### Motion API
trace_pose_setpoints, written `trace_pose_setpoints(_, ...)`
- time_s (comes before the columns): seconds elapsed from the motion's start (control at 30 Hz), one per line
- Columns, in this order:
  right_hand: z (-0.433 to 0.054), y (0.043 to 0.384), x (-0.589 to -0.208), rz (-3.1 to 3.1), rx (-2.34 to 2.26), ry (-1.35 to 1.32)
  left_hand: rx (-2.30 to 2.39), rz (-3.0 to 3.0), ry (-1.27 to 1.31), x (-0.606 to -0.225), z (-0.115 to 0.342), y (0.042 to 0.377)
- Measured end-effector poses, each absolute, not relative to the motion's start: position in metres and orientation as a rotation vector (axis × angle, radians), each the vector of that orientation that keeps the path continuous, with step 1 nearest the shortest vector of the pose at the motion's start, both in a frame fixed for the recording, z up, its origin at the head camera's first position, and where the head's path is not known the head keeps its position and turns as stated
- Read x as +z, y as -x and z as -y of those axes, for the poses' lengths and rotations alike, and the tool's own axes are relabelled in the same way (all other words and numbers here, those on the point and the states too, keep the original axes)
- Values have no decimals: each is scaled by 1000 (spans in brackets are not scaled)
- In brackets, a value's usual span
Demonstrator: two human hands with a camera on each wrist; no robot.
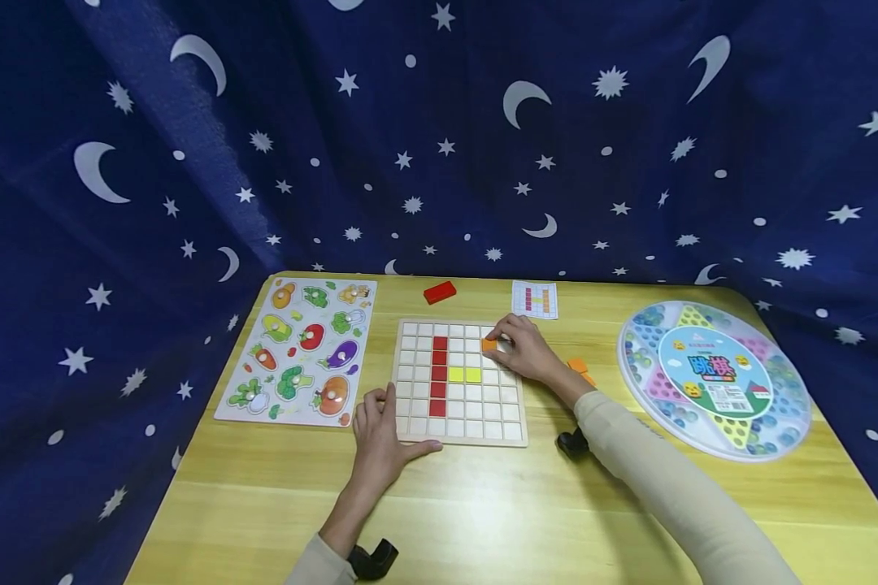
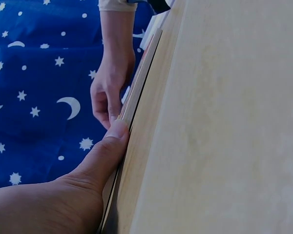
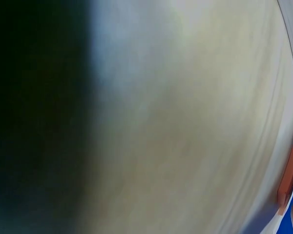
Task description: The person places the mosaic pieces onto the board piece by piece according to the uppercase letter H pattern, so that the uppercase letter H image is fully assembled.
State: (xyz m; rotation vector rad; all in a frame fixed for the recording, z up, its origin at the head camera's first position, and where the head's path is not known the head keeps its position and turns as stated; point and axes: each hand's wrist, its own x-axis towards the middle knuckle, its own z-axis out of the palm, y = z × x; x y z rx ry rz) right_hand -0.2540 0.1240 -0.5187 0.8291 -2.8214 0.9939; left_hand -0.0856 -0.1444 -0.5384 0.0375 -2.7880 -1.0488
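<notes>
A wooden grid board [image 1: 512, 435] lies in the middle of the table. In its squares are a column of red tiles [image 1: 438, 373] and two yellow tiles [image 1: 464, 374] beside that column. My left hand [image 1: 377, 439] rests at the board's near left corner, its straight thumb along the near edge; the left wrist view shows the thumb [image 2: 105, 153] against that edge. Over the upper right squares, my right hand [image 1: 527, 349] pinches an orange tile [image 1: 489, 345] between thumb and fingers. The right wrist view is mostly blurred and leaves out the pinched tile.
Orange tiles [image 1: 580, 367] lie right of the board, under the right forearm. Behind it are a red block [image 1: 440, 292] and a pattern card [image 1: 535, 300]. A vegetable puzzle board [image 1: 296, 353] lies left, a round Chinese checkers box [image 1: 713, 382] right.
</notes>
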Motion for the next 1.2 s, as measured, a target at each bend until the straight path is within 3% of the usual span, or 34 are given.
trace_pose_setpoints(0.93,-128,247,-519,2828,1002,-849,-1084,2831,-83,-539,145,84)
trace_pose_setpoints(1.2,-139,235,-510,2818,974,-969,-1052,2826,-83,-537,143,83)
